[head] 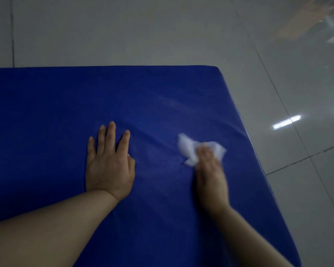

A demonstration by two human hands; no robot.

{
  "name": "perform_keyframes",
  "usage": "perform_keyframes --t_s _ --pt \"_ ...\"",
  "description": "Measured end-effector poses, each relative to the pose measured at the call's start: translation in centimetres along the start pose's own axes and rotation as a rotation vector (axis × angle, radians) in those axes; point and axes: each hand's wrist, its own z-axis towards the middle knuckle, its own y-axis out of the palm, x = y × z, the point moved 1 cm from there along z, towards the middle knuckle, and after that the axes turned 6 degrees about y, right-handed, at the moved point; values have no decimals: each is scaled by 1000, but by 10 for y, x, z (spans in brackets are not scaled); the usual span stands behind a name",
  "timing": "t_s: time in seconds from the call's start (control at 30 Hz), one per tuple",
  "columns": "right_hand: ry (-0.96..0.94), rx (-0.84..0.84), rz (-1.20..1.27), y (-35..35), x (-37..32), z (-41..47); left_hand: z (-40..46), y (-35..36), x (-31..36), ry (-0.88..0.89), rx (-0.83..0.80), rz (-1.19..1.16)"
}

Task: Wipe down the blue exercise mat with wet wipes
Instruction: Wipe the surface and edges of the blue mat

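Forearms entered from the near edge of the mat (66, 97), both bare, the left crossing from the near-left corner. Left hand (109, 166) lay palm down on the mat near its middle, fingers straight and slightly spread, pressed flat against the blue cover. Right hand (210, 170) lay closer to the right edge, blurred; its fingers rested on top of a crumpled white wipe (189, 151), holding it against the mat, though whether they curled round the wipe or merely pressed it could not be told. Wipe edges showed beyond the fingertips on the far-left and right sides. Faint creases ran across the cover between the two hands and beyond them. Mat was thick, with a rounded far-right corner, and filled the lower and left part of the view. Floor (181, 31) of pale glossy tiles with dark joints lay beyond the far and right edges, carrying a bright light reflection (286, 122) off the right edge.
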Motion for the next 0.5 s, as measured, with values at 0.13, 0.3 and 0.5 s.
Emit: perform_keyframes --t_s 0.13,0.3,0.5 --pt "498 152 -2 -41 64 34 0 0 1 -3 -8 8" --pt "252 11 -58 -30 34 17 0 0 0 -5 -12 1" --pt "-176 -297 24 -3 -12 -27 0 1 0 -3 -13 5"
